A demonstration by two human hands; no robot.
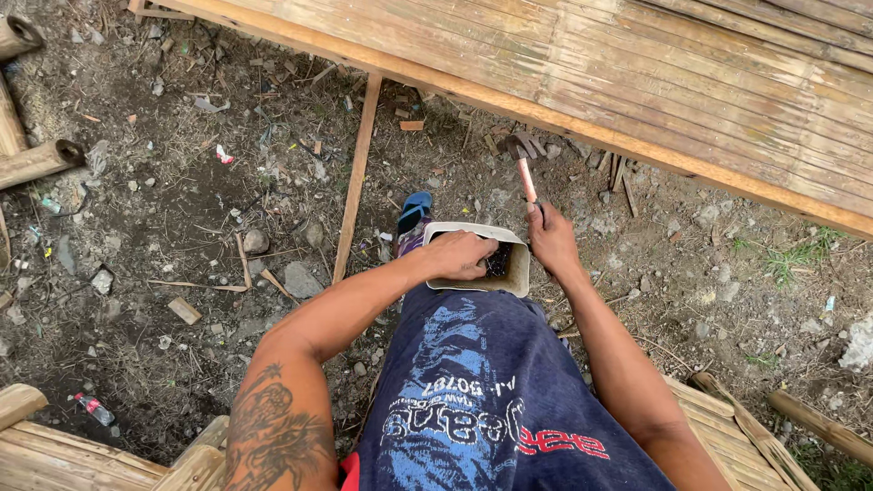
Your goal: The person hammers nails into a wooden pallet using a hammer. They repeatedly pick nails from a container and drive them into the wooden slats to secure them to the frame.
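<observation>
While the left hand (462, 255) is dug into the open top of a pale, squarish cut-open plastic container (518, 273) resting on the person's lap, fingers curled down among small dark bits inside (prob. nails, too small to tell), the right hand (553, 241) is wrapped tight round the reddish handle of a claw hammer (523, 164), head pointing away twd the long bamboo-slat panel (691, 82) w/ its pale wooden edge rail.

Left grip: fingers bunched together inside the container, but can't tell whether anything is actually pinched, since the knuckles hide the tips. Right grip: clamped on the hammer handle low down, head hanging above the dirt ground (182, 227), not touching the panel.

Step in hand, as I read it: fetching a fastener from the container, hammer held ready. Nothing is set against the panel yet.

Next move would call for: one piece drawn out clean btw thumb & forefinger w/o tipping the container off the blue printed shorts (473, 391); then lining it up on the rail, near but ahead of the hammer head. The container sits loose on the thigh, so a gentle lift matters.

Around: thin wooden stick (356, 173) lying on the ground, blue sandal (415, 211) just beyond the container, bamboo poles (36, 162) at left.
</observation>
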